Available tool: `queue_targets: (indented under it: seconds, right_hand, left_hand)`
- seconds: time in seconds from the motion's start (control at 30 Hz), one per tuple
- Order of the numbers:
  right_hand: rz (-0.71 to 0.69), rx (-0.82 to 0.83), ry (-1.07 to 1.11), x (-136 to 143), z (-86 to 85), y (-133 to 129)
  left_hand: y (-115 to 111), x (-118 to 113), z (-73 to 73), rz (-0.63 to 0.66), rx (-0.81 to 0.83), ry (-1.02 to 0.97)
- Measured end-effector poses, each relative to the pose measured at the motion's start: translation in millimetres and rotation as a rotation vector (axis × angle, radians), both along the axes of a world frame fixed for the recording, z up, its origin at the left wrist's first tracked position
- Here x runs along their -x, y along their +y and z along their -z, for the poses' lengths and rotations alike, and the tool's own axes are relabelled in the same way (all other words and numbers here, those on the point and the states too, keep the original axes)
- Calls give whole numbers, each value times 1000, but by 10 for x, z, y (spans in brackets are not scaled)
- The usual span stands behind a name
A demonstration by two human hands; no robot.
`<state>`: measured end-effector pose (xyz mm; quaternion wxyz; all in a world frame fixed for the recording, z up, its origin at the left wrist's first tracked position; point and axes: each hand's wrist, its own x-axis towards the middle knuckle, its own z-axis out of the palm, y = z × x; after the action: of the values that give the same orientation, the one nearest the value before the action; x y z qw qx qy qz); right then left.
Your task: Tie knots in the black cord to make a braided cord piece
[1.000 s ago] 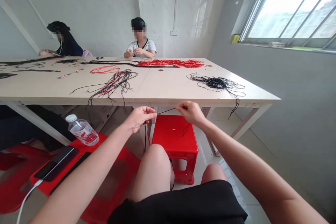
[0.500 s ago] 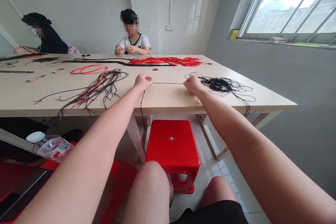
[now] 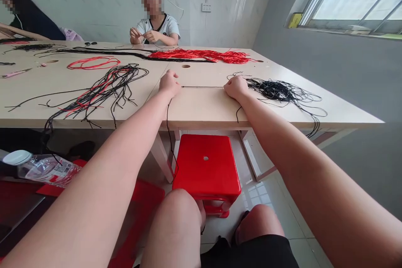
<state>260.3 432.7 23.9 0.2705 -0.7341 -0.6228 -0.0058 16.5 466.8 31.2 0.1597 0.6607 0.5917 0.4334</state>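
Head: black cord (image 3: 202, 87) between hands (image 3: 170, 83) (image 3: 236, 87)

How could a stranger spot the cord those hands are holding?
Find the pale table, then the left hand and right hand over its near part. The black cord runs between them as one straight line, unlike the tangled heap beside the right hand.

Black bottoms (image 3: 251, 254) leave both knees (image 3: 262, 221) bare

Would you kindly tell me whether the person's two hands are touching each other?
Apart: the head view shows a wide gap between the left hand and the right hand, with a dark cord stretched straight across it.
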Motion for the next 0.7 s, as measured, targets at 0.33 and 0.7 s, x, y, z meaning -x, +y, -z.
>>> queue_targets:
  seconds: [0.33, 0.7]
  right_hand:
    - [-1, 8, -15, 35, -11, -26]
    - [0, -1, -43, 76, -10, -58]
  left_hand:
    - [2, -7, 14, -27, 20, -94]
    - [69, 12, 48, -28, 16, -101]
